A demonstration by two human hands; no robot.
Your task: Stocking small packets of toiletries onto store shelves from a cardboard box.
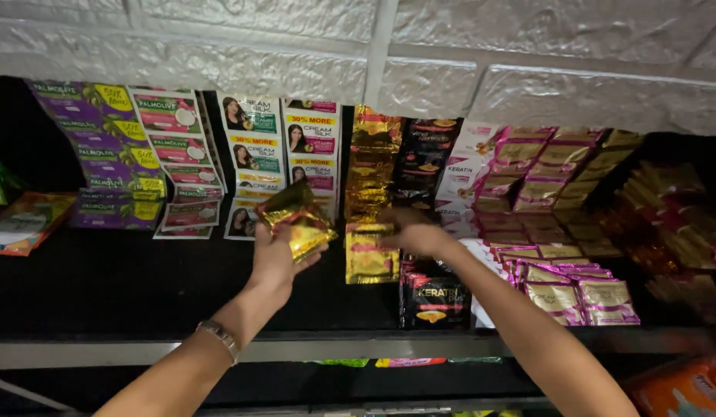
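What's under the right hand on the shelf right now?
The right hand rests on the hanging strip of gold sachets, beside black sachets. Its palm and fingers cover the strip's upper edge; what they pinch cannot be seen. The left hand holds folded gold sachets.

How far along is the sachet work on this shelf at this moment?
Done: purple, white, black and pink sachet strips already lie in rows on the dark shelf. In hand: the left hand holds a bunch of gold sachets; the right hand rests on the gold strip laid on the shelf. Left: the held gold sachets are not yet laid down.
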